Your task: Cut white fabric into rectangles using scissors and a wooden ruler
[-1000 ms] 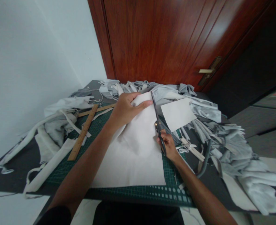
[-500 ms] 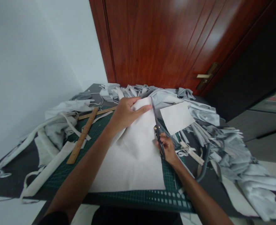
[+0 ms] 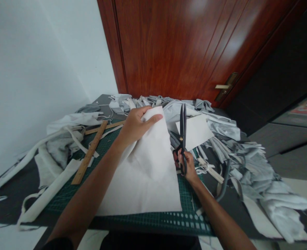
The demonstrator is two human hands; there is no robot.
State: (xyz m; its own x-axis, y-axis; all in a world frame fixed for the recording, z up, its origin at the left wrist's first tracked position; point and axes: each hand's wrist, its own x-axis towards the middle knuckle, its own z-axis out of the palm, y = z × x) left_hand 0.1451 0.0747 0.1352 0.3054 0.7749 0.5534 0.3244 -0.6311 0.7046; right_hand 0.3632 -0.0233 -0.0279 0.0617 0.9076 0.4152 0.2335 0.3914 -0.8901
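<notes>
My left hand (image 3: 139, 125) pinches the far end of a large off-white piece of fabric (image 3: 153, 173) between thumb and fingers, lifting that end above the green cutting mat (image 3: 188, 199). The near end of the fabric lies flat on the mat. In my right hand (image 3: 188, 166) is a pair of black-handled scissors (image 3: 182, 133), fingers through the handles. Its dark blades point away from me, nearly together, just right of the fabric's edge and apart from it. Behind the blades lies a smaller off-white rectangle (image 3: 199, 130).
Two wooden rulers, the nearer one (image 3: 89, 152) angled, lie left of the fabric. Grey and white cloth scraps (image 3: 260, 170) are heaped along the right and back of the dark table (image 3: 6, 205). More cloth strips (image 3: 49, 189) lie left. A wooden door (image 3: 169, 52) stands behind.
The scissors have moved right, away from the fabric's edge, and turned upright with the blades pointing straight away. My left hand and the fabric's raised end have shifted slightly left.
</notes>
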